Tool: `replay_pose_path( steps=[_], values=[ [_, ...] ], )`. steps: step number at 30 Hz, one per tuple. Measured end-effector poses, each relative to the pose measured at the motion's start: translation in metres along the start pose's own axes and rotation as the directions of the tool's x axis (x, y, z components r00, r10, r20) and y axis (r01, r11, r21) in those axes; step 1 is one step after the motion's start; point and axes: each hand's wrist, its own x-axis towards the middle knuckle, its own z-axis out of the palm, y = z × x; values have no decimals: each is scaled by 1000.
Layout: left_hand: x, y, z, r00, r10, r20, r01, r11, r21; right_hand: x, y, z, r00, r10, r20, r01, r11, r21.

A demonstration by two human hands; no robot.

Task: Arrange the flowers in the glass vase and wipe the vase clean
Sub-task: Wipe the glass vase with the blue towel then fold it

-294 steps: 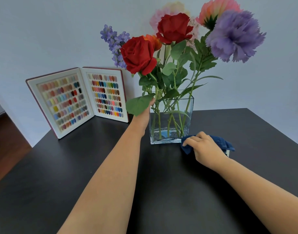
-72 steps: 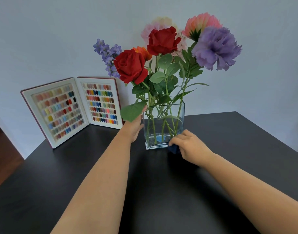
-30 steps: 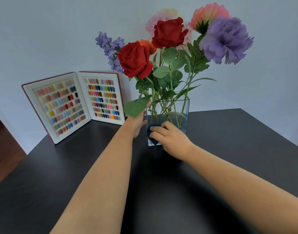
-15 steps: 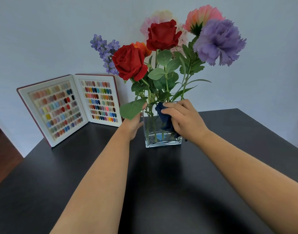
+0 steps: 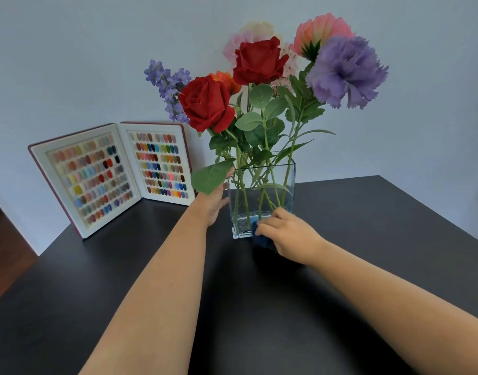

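Observation:
A square glass vase stands on the black table with a little water in it. It holds a bunch of flowers: two red roses, a purple carnation, pink blooms and a lilac sprig. My left hand is pressed flat against the vase's left wall, partly hidden by a big green leaf. My right hand presses a dark blue cloth against the front wall near its bottom right corner. Most of the cloth is under my fingers.
An open book of nail colour samples stands upright at the back left, leaning on the pale wall. The table's left edge drops to a wooden floor. The right table edge runs diagonally behind my right arm.
My right hand with the cloth has slid down the front of the vase, from the rim to the base. The left hand has stayed on the vase's left side.

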Motion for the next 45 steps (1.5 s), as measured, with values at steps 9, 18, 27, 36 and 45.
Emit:
replay_pose_path(
  steps=[9, 18, 27, 36, 45],
  values=[
    [4, -3, -2, 1000, 1, -7, -1, 1000, -10, 21, 27, -53, 834, 125, -538, -98, 992, 79],
    [1, 1, 2, 1000, -8, -19, 8, 1000, -20, -17, 14, 2, 1000, -14, 4, 14, 999, 30],
    [-3, 1, 5, 999, 2, -32, -3, 999, -41, -5, 34, -52, 882, 232, -409, -163, 967, 199],
    [-6, 3, 6, 1000, 10, -23, -11, 998, -58, -15, 30, -31, 883, 181, -433, -163, 984, 79],
    [-6, 3, 7, 999, -9, -48, 7, 999, -51, -31, 12, 11, 968, 210, 134, -220, 973, 67]
  ],
)
